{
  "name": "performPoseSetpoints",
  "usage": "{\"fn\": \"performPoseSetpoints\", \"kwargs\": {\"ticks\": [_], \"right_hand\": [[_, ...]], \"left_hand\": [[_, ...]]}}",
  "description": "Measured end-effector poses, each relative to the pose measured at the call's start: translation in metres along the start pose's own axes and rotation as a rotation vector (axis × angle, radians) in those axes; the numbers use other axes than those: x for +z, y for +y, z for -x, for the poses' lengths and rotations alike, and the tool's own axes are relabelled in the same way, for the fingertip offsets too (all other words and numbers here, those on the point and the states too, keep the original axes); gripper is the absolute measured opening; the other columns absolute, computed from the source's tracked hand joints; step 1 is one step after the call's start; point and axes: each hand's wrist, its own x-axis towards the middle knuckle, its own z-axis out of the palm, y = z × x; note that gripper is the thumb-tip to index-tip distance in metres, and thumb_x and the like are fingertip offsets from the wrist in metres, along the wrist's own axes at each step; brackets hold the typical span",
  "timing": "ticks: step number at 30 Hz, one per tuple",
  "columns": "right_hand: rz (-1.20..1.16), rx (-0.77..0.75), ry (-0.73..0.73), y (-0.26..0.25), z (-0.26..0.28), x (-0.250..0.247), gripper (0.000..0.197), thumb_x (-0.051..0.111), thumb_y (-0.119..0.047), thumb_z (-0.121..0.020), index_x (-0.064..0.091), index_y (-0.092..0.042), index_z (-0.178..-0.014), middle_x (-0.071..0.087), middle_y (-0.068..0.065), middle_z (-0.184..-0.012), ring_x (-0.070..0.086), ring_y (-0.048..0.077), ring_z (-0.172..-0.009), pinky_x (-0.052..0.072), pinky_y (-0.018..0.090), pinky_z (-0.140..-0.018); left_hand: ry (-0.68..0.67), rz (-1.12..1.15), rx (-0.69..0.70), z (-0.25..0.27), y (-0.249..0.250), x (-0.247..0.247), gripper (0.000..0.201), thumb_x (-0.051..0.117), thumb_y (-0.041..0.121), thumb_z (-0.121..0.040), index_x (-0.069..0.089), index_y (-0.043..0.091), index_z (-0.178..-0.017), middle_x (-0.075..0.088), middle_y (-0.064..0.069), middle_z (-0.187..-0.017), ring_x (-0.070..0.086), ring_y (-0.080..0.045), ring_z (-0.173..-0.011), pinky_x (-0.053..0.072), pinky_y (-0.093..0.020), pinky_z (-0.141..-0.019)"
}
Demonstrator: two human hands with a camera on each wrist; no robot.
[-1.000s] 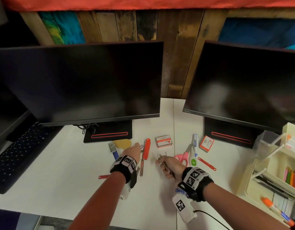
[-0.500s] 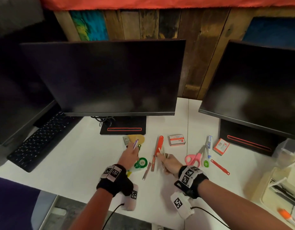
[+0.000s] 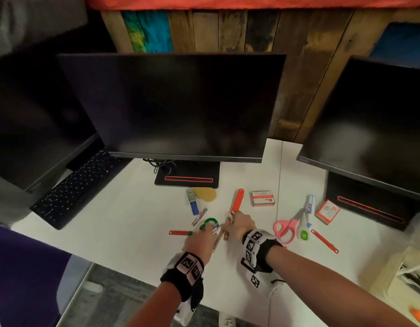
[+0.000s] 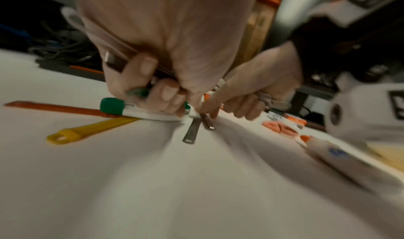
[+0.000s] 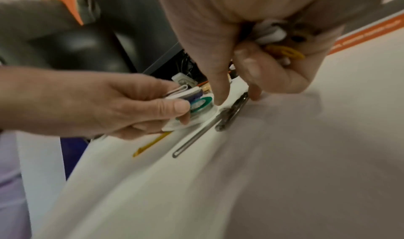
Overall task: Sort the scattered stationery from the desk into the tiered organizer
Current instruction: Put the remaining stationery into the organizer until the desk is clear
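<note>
Two metal clips (image 5: 197,136) lie pointing toward me.

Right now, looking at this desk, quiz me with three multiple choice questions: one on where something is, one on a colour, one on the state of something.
1. Where do the scissors lie?
A. To the right of the right hand
B. On the keyboard
C. Under the left hand

2. What colour are the scissors' handles?
A. Blue
B. Pink
C. Black

3. What is the left hand doing?
A. Lying flat and empty on the desk
B. Raised off the desk, holding nothing
C. Holding a green and white tape dispenser along with other small items

Answers:
1 A, the head view shows them on the desk just past the right wrist.
2 B, both loops are pink.
3 C, the right wrist view shows its fingers curled round the dispenser and some clips.
</note>
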Motion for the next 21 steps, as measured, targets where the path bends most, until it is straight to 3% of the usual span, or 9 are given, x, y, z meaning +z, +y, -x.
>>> {"fn": "performPoseSetpoints", "kwargs": {"ticks": [2,6,8,10,13,17,19,21], "right_hand": [[0.103,0.032,0.024,-0.005,-0.002,0.002,0.039,0.063,-0.032,-0.087,0.053,-0.008,-0.116,0.062,0.007,-0.117,0.061,0.026,-0.107,0.049,0.031,-0.084],[0.154,0.031,-0.022,-0.003,-0.005,0.001,0.026,0.041,-0.01,-0.095,0.056,-0.006,-0.114,0.062,0.011,-0.118,0.062,0.027,-0.108,0.049,0.03,-0.084],[0.095,0.032,-0.105,0.004,-0.007,-0.003,0.019,0.042,-0.012,-0.094,0.058,-0.007,-0.104,0.064,0.011,-0.113,0.063,0.027,-0.102,0.05,0.027,-0.07],[0.025,0.024,-0.169,0.012,-0.005,-0.008,0.012,0.046,-0.017,-0.094,0.052,-0.007,-0.093,0.06,0.011,-0.1,0.059,0.025,-0.09,0.041,0.022,-0.054],[-0.056,-0.001,-0.218,0.023,0.002,-0.018,0.017,0.044,-0.023,-0.094,0.049,-0.007,-0.09,0.054,0.009,-0.088,0.053,0.024,-0.077,0.04,0.023,-0.05],[-0.342,0.018,-0.227,0.044,0.009,-0.033,0.018,0.037,-0.021,-0.094,0.044,-0.013,-0.08,0.048,0.005,-0.074,0.039,0.016,-0.051,0.032,0.026,-0.04],[-0.51,0.035,-0.212,0.058,0.014,-0.039,0.022,0.038,-0.023,-0.095,0.042,-0.015,-0.075,0.043,0.003,-0.067,0.035,0.015,-0.048,0.028,0.02,-0.038],[-0.602,0.031,-0.209,0.071,0.022,-0.045,0.023,0.039,-0.022,-0.095,0.045,-0.014,-0.074,0.045,0.003,-0.065,0.04,0.014,-0.049,0.032,0.022,-0.043]], "left_hand": [[0.004,-0.073,0.016,0.0,0.003,0.003,0.046,0.036,0.034,-0.1,0.028,0.014,-0.141,0.061,-0.009,-0.117,0.061,-0.027,-0.104,0.048,-0.036,-0.079],[-0.038,-0.206,0.021,-0.003,0.01,0.009,0.06,0.043,0.039,-0.097,0.024,0.007,-0.144,0.065,-0.011,-0.114,0.064,-0.026,-0.1,0.05,-0.035,-0.079],[-0.053,-0.228,0.03,-0.005,0.015,0.008,0.05,0.044,0.034,-0.098,0.032,0.004,-0.137,0.064,-0.011,-0.115,0.064,-0.025,-0.103,0.05,-0.035,-0.08],[-0.068,-0.213,0.022,-0.008,0.019,0.007,0.038,0.046,0.026,-0.098,0.041,0.004,-0.129,0.062,-0.012,-0.118,0.062,-0.026,-0.107,0.049,-0.034,-0.083],[-0.121,-0.256,0.032,-0.013,0.023,0.005,0.026,0.047,0.013,-0.097,0.047,0.007,-0.122,0.061,-0.011,-0.12,0.06,-0.026,-0.111,0.049,-0.034,-0.086],[-0.198,-0.329,0.087,-0.022,0.026,0.001,0.03,0.043,0.011,-0.096,0.044,0.006,-0.126,0.058,-0.011,-0.126,0.057,-0.027,-0.116,0.047,-0.035,-0.089],[-0.211,-0.295,0.07,-0.023,0.027,0.001,0.029,0.043,0.014,-0.095,0.045,0.007,-0.123,0.059,-0.01,-0.123,0.058,-0.028,-0.114,0.047,-0.034,-0.087],[-0.209,-0.248,0.068,-0.023,0.029,0.002,0.027,0.043,0.015,-0.093,0.047,0.008,-0.119,0.061,-0.01,-0.119,0.06,-0.029,-0.11,0.047,-0.032,-0.084]]}}
